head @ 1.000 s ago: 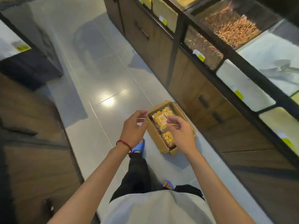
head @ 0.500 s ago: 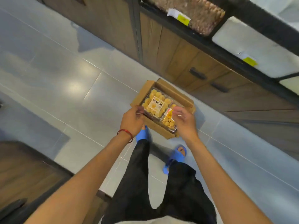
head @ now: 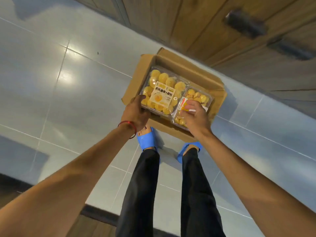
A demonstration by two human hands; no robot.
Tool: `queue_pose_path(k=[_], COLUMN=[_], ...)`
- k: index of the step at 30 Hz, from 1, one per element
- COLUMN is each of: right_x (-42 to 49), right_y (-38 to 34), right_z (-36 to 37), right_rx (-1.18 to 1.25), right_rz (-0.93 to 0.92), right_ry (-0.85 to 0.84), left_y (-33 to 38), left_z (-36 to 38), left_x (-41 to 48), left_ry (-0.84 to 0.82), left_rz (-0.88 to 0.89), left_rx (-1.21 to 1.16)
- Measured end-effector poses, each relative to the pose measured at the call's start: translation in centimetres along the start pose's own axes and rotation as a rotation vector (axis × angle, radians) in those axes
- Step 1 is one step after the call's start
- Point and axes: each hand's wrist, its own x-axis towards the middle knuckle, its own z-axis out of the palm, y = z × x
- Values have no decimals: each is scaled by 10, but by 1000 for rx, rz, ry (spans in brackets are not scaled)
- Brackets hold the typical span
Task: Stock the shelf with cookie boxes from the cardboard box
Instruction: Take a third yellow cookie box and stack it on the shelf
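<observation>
Closest to the camera, two legs in black trousers [head: 142, 194] stand in blue slippers [head: 145, 139] on grey floor tiles [head: 68, 91]. Both bare forearms stretch forward and down, the left one with a red cord [head: 128, 125] at the wrist.

The left hand [head: 136, 113] grips the near left corner of the first cookie box [head: 164, 89], thumb lying on its clear lid and the other fingers hidden beneath. The right hand [head: 196, 117] curls its fingers over the near end of the second cookie box [head: 198, 98], covering most of its label (whether it pinches the rim cannot be told).

The two clear packs, full of yellow cookies, sit side by side and touching, at the top of the open cardboard box [head: 188, 67]. That carton rests on the tiles just beyond the slippers, its flaps folded outward.

Just behind it rises a wooden cabinet [head: 205, 23] with dark handles [head: 246, 23].
</observation>
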Motion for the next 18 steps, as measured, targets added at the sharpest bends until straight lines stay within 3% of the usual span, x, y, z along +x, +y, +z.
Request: queue_pose_path(k=[9, 18], right_x=[112, 148], right_y=[74, 98], right_z=[63, 95], right_rx=[2, -21], right_rz=[80, 92], right_ry=[63, 60], left_y=[-53, -62], left_z=[69, 106], left_x=[116, 148], left_ry=[-4, 85], left_rz=[165, 64], left_rx=[114, 133])
